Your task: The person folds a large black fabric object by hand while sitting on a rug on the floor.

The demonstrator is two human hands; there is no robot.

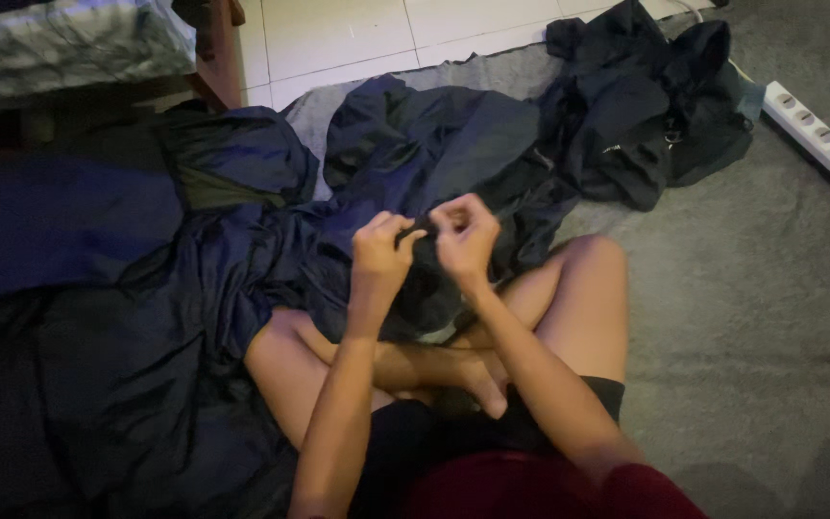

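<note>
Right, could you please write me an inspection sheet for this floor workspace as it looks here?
Surface: grey carpet laid over pale floor tiles.
Job's things: dark navy fabric, crumpled, spread over the carpet and the person's crossed legs.
Clutter: black jacket, bunched, apart from the fabric at the upper right.
Grippers: left hand and right hand both pinch one dark fold of the fabric, fingertips close together.
Cables: white power strip at the right edge, with dark plugs in it.
Surroundings: wooden bed frame at the upper left, bedding on top.
</note>
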